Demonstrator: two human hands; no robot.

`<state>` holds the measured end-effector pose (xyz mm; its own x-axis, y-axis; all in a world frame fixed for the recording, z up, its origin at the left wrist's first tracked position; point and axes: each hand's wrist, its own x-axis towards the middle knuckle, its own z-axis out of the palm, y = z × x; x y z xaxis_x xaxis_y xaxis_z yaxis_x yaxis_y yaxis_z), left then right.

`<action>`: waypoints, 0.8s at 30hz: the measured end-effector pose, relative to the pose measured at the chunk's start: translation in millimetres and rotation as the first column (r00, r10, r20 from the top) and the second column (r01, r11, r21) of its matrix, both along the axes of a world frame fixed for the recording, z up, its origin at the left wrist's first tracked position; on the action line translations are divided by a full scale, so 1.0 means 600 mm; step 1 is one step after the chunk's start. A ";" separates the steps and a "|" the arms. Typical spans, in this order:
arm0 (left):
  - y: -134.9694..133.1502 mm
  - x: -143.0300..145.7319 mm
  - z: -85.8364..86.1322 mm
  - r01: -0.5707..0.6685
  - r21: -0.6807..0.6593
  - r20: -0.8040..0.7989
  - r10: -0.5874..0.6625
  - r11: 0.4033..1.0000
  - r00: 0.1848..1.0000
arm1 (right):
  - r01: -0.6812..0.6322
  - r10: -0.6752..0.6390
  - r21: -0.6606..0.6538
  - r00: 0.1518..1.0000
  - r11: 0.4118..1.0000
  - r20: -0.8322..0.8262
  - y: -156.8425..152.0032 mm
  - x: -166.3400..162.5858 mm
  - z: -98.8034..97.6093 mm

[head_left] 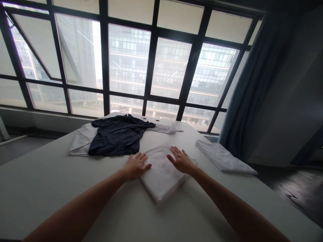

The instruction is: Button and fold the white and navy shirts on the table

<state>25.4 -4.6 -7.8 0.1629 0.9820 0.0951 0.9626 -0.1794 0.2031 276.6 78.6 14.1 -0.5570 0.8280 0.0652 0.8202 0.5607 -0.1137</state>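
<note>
While both hands lie on a folded white cloth (pixel 163 176), neither of them really grips it. The left hand (pixel 136 165) is fully open with spread fingers, and it presses on the left edge of the cloth. The right hand (pixel 180 160) is open in the same way and rests on the upper right part of the cloth. Both hands only touch the cloth from above, and they hold nothing else.

The cloth lies on a white table (pixel 50 191), turned a little at an angle to the table's edges. Farther along the table, a dark blue shirt (pixel 116 137) is spread flat on top of a white garment (pixel 82 139), and a white sleeve (pixel 164 128) of this garment reaches to the right. On the right side, a second folded cloth (pixel 222 156) lies near the table edge.

Behind the table stands a large window (pixel 151 67) with dark frames, and tall glass buildings (pixel 128 64) are visible through it. A blue curtain (pixel 252 84) hangs at the right end of the window, beside a grey wall (pixel 285 101). A dark floor (pixel 290 181) shows past the table's right edge.
</note>
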 end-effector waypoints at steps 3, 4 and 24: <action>0.005 0.003 -0.005 0.000 0.018 0.002 0.000 1.000 1.000 | 0.093 -0.088 -0.076 0.994 0.993 0.062 0.030 0.048 -0.017; 0.005 0.005 -0.005 -0.005 0.022 0.001 0.005 1.000 1.000 | 0.079 -0.073 -0.089 0.995 0.993 0.067 0.042 0.057 -0.023; -0.075 0.093 0.068 -0.023 -0.195 0.201 0.063 0.981 0.977 | 0.509 -0.452 -0.190 0.848 0.839 0.277 0.064 0.055 0.052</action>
<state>81.0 -49.8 32.9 0.1169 0.9909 -0.0671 0.9024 -0.0777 0.4238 309.4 117.3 45.4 -0.0601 0.9663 -0.2504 0.9978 0.0654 0.0132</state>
